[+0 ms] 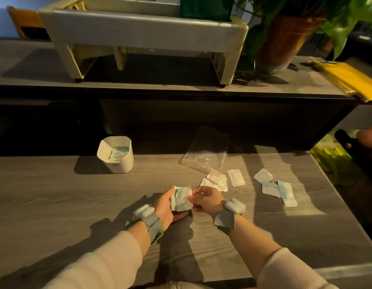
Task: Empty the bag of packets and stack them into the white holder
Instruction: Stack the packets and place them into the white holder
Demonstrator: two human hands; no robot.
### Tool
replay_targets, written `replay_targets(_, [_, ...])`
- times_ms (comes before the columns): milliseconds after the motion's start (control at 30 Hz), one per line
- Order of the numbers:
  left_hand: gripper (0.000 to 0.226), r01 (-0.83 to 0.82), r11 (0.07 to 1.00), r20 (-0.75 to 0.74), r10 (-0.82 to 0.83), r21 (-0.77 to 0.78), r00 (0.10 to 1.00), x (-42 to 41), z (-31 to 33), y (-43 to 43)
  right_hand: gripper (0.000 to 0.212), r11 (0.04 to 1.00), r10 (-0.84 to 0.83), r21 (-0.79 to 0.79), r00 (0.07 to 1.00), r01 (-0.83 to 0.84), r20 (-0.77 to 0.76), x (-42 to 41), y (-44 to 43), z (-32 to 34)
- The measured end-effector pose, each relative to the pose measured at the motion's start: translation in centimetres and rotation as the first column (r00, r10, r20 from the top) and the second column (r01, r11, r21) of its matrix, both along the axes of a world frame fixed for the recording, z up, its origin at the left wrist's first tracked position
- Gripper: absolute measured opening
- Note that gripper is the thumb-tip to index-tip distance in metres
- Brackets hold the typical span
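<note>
A small stack of white and pale-blue packets (181, 198) is gripped between both hands at the middle of the table. My left hand (164, 205) cups the stack from the left and below. My right hand (207, 198) pinches its right edge. The white holder (116, 161) stands to the far left with a few blue packets inside. The clear zip bag (204, 157) lies flat and empty behind my right hand. Several loose packets (216, 180) lie just beyond my right hand, and more packets (278, 189) lie scattered further right.
The grey wooden table (76, 205) ends at its right edge near a dark object and another person's hand (368, 138). Behind is a raised shelf (139, 84) with a cream stand (143, 32), a potted plant (285, 38) and a yellow item (352, 80).
</note>
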State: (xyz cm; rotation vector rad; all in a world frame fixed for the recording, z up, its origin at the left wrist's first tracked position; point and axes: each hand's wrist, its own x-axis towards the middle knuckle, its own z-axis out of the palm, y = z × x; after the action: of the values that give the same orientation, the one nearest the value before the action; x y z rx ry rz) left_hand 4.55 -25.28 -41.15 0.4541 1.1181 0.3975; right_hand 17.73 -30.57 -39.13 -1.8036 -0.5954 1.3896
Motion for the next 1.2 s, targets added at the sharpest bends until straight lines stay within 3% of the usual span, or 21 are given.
replay_targets(167, [0.031, -0.022, 0.995, -0.042, 0.027, 0.100, 0.999, 0.6, 0.1, -0.4, 0.018, 1.000, -0.001, -0.001, 0.999, 0.001, 0.042, 0.0, 0.7, -0.3])
replay_targets(233, [0.032, -0.049, 0.993, -0.064, 0.056, 0.104, 0.996, 0.8, -0.1, -0.3, 0.017, 1.000, 0.022, -0.004, 0.977, -0.022, 0.213, 1.2, 1.3, -0.4])
replay_targets(300, [0.031, -0.050, 0.995, -0.038, 0.053, 0.082, 0.998, 0.7, -0.2, -0.1, 0.010, 0.993, 0.120, -0.057, 0.864, -0.105, 0.489, 2.9, 1.8, -0.5])
replay_targets(367, [0.030, -0.033, 0.997, -0.008, 0.034, 0.073, 0.999, 0.8, -0.1, -0.2, 0.027, 0.961, 0.276, -0.187, 0.722, -0.203, 0.634, 4.7, 1.5, -1.0])
replay_targets(500, [0.026, -0.064, 0.997, 0.018, 0.063, 0.046, 0.998, 0.9, 0.1, -0.5, 0.056, 0.849, 0.513, -0.361, 0.436, -0.386, 0.739, 6.5, 0.3, -2.3])
replay_targets(600, [0.029, -0.082, 0.995, 0.025, 0.081, 0.049, 0.996, 1.2, 0.0, -0.8, 0.050, 0.844, 0.517, -0.374, 0.392, -0.385, 0.761, 6.6, -0.5, -2.4])
replay_targets(700, [0.027, -0.092, 0.994, 0.028, 0.090, 0.057, 0.996, 1.7, 0.0, -1.2, 0.028, 0.887, 0.437, -0.297, 0.435, -0.355, 0.787, 7.1, -0.9, -2.0])
replay_targets(800, [0.027, -0.101, 0.994, 0.027, 0.100, 0.047, 0.995, 2.4, 0.0, -1.7, 0.013, 0.952, 0.303, -0.166, 0.698, -0.258, 0.649, 7.2, -0.9, -1.5])
replay_targets(900, [0.026, -0.119, 0.993, 0.027, 0.119, 0.002, 0.993, 3.1, -0.2, -1.9, 0.006, 1.000, 0.013, -0.028, 0.965, -0.006, 0.262, 6.3, -0.8, -0.7])
replay_targets(967, [0.027, -0.124, 0.992, 0.049, 0.126, -0.040, 0.991, 3.6, -0.1, -2.2, 0.008, 0.989, -0.149, 0.000, 0.989, 0.149, -0.022, 5.5, -1.1, -0.1])
replay_targets(1033, [0.031, -0.120, 0.991, 0.082, 0.124, -0.053, 0.989, 4.2, -0.1, -2.5, 0.010, 0.984, -0.171, 0.021, 0.972, 0.177, -0.163, 5.0, -1.5, 0.4])
replay_targets(1100, [0.035, -0.106, 0.993, 0.109, 0.111, -0.049, 0.988, 4.5, -0.1, -2.7, 0.005, 0.978, -0.200, 0.010, 0.948, 0.209, -0.246, 4.7, -1.7, 0.5])
replay_targets(1200, [0.033, -0.101, 0.995, 0.104, 0.103, -0.023, 0.989, 4.9, -0.2, -3.1, 0.006, 0.990, -0.134, -0.055, 0.978, 0.127, -0.162, 4.4, -1.8, 0.0])
